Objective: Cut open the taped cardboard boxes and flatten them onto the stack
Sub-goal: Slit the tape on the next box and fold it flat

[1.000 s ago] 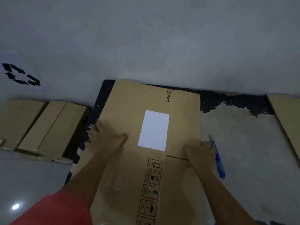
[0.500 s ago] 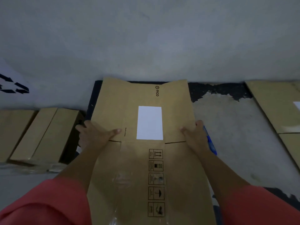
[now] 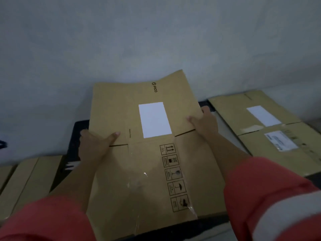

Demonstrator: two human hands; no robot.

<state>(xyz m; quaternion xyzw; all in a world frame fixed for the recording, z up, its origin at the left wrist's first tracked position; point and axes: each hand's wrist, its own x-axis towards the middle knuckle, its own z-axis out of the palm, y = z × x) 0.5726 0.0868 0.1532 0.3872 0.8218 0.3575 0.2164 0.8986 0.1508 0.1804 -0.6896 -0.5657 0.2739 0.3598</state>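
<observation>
Two hands on it, one to each long side! The left hand (image 3: 97,143) pinches the flattened box (image 3: 118,110) at its left edge, thumb laid across the top face and fingers tucked underneath. The right hand (image 3: 205,122) clamps the opposite edge the same way, thumb on top, fingers curled round the rim. The box sits dead centre in the view, squashed flat with its white label (image 3: 154,119) up. It looks raised a little off the dark mat (image 3: 76,134), its far end in front of the wall (image 3: 156,40).

How will it handle? Light, I'd say, but broad and floppy. The far flaps (image 3: 175,87) bend apart at the slots, the right one kicking upward. It should be stiff across the panels and hinged at every crease. Holding at the sides, just by the flap slots, looks the sensible place. The clear tape (image 3: 139,185) lower down shines slick, so bare card is the better purchase.

Room now. The stack (image 3: 278,136) of flattened boxes lies off to the right, near the right hand, and the way across looks open. Closed boxes (image 3: 26,180) sit low on the left, well apart. The wall is close ahead, so those flaps have little room forward, and a sideways carry seems safest.
</observation>
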